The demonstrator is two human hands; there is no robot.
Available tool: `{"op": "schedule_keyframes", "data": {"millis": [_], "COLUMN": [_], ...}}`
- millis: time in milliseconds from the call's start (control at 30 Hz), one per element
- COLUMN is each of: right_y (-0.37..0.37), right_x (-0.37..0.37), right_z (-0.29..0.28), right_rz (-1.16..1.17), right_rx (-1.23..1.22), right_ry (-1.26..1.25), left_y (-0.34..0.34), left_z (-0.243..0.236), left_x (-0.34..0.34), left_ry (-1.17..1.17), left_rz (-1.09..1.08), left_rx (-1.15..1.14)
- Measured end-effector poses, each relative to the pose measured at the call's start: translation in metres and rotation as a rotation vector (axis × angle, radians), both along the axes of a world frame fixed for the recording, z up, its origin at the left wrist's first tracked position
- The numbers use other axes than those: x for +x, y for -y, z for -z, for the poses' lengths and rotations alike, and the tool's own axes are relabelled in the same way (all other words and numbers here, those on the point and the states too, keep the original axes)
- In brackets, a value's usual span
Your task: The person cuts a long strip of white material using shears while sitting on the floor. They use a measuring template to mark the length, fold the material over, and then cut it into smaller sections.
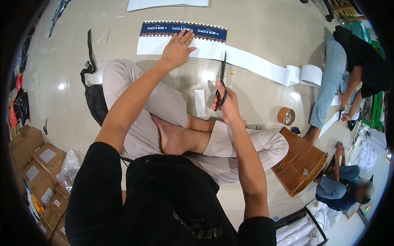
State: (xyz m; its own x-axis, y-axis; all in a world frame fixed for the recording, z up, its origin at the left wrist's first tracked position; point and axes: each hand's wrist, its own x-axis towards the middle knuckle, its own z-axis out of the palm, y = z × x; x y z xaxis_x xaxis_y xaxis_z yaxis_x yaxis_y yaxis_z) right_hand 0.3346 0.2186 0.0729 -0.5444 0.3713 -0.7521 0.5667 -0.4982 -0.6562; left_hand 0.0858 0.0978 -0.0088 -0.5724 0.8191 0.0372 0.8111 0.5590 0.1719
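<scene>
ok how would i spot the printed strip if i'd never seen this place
Find the person's crossed legs on the shiny floor, then look just beyond them to the left hand. Its fingertips rest on the printed strip: navy with patterned edges, unlike the plain white strip alongside.

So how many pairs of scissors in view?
2 clear: black scissors in the right hand, a dark pair on the floor at left. A co-worker's hand may hold a third.

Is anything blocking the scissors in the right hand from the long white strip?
Nothing visible is. From the right hand, the scissors point away from the body, their tips overlapping the white strip in view. The left hand lies left of the blades, fingers over the navy patterned band.
</scene>
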Motion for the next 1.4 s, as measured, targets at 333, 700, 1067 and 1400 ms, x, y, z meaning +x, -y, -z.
{"op": "schedule_keyframes", "data": {"millis": [333, 700, 1067, 1400], "right_y": [0.000, 0.000, -0.009, -0.010], "right_x": [0.000, -0.001, -0.018, -0.013], "right_z": [0.002, 0.002, 0.004, 0.014], "right_rz": [0.002, 0.009, 0.025, 0.002], "right_rx": [0.032, 0.042, 0.077, 0.142], "right_ry": [-0.002, 0.008, -0.001, -0.017], "left_y": [0.001, 0.001, 0.001, 0.000], "left_z": [0.002, 0.003, 0.000, -0.002], "left_x": [-0.001, -0.002, 0.000, 0.000], "left_ry": [-0.015, 0.015, 0.022, 0.026], "left_rz": [0.004, -0.003, 0.001, 0.005], "left_rx": [-0.006, -0.008, 0.010, 0.017]}}
